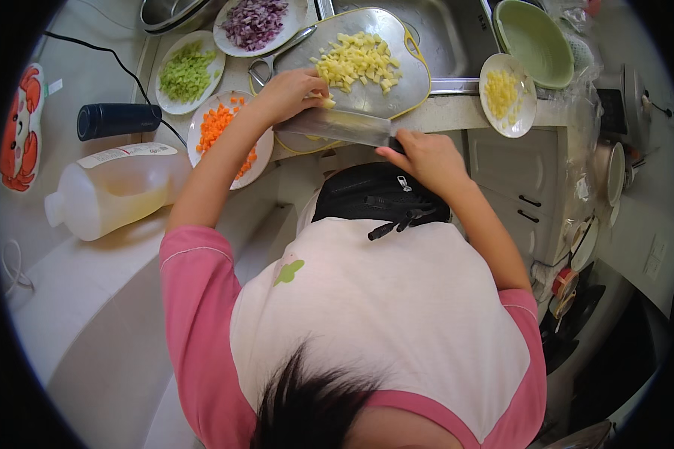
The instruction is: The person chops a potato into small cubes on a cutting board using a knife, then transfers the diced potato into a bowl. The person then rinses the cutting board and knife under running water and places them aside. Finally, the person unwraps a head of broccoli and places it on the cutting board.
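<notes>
My right hand (429, 160) grips the black handle of a broad-bladed kitchen knife (342, 126). Its blade lies across the near side of a metal cutting board (410, 84) with a yellow rim. Just beyond the blade, the fingers of my left hand (295, 94) hold a pale yellow vegetable piece (328, 103), perhaps potato, mostly hidden by them. A heap of pale yellow dice (356, 59) is spread over the board's middle. A metal peeler (283, 51) rests along the board's left edge, close to my left hand.
Plates hold diced carrot (216, 126), chopped green vegetable (186, 72), chopped red onion (254, 23) and yellow pieces (502, 98). A sink (455, 39) lies behind the board, with a green basket (533, 45) at its right. A plastic jug (118, 188) and dark blue bottle (118, 120) lie left.
</notes>
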`<action>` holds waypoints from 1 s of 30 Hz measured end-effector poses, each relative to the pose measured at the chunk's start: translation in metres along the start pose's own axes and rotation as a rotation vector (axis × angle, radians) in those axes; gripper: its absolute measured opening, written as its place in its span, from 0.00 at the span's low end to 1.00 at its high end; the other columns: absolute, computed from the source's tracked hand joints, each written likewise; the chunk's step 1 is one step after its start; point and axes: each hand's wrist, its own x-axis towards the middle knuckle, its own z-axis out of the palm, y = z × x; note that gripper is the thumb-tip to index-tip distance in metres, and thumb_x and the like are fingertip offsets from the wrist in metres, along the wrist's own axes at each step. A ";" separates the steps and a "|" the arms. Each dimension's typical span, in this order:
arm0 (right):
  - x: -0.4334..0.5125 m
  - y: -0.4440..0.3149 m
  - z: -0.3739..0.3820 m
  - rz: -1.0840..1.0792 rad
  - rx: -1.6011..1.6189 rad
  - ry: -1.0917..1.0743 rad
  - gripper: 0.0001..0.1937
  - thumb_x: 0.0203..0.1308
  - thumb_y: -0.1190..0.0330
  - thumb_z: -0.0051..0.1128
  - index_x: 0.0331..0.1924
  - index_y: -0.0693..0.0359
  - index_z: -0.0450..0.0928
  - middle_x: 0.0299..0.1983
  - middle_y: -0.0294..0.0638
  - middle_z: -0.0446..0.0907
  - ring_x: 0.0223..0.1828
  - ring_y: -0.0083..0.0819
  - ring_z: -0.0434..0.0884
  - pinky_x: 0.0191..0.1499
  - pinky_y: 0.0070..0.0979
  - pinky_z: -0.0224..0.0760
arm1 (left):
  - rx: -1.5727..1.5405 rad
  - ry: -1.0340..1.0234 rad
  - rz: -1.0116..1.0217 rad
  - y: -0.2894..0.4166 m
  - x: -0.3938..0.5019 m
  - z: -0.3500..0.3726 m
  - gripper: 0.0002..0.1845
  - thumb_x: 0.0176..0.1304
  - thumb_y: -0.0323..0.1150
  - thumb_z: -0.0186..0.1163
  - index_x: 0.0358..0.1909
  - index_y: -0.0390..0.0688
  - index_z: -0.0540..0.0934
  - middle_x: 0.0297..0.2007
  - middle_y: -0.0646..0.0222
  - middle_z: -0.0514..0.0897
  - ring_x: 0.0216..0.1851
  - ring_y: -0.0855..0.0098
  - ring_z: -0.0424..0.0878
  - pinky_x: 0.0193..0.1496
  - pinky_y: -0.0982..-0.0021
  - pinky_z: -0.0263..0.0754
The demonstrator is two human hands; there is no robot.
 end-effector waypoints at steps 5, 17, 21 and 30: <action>-0.059 0.020 -0.035 0.113 0.136 0.095 0.21 0.66 0.49 0.59 0.31 0.61 0.75 0.20 0.46 0.77 0.23 0.44 0.80 0.27 0.38 0.71 | 0.116 0.050 0.133 -0.002 -0.001 -0.015 0.18 0.54 0.37 0.71 0.46 0.49 0.80 0.45 0.68 0.81 0.52 0.59 0.78 0.53 0.59 0.74; -0.107 0.001 -0.022 0.508 0.466 0.239 0.17 0.69 0.56 0.59 0.35 0.63 0.79 0.20 0.47 0.74 0.20 0.44 0.72 0.26 0.33 0.64 | 0.400 -0.147 0.655 -0.012 -0.014 0.004 0.27 0.54 0.47 0.71 0.55 0.54 0.75 0.69 0.62 0.67 0.69 0.56 0.66 0.72 0.57 0.62; -0.107 -0.011 -0.012 0.481 0.470 0.267 0.17 0.69 0.55 0.58 0.35 0.63 0.79 0.20 0.48 0.74 0.20 0.44 0.73 0.26 0.34 0.64 | 0.414 -0.043 0.661 -0.018 -0.021 0.022 0.20 0.59 0.44 0.67 0.52 0.53 0.78 0.68 0.62 0.67 0.68 0.55 0.66 0.71 0.56 0.65; -0.086 -0.021 0.001 0.532 0.582 0.192 0.19 0.70 0.54 0.57 0.34 0.64 0.79 0.19 0.49 0.74 0.20 0.45 0.74 0.26 0.35 0.64 | 0.351 0.269 0.370 -0.008 -0.031 0.043 0.24 0.57 0.51 0.69 0.47 0.46 0.78 0.65 0.59 0.69 0.66 0.51 0.67 0.67 0.55 0.67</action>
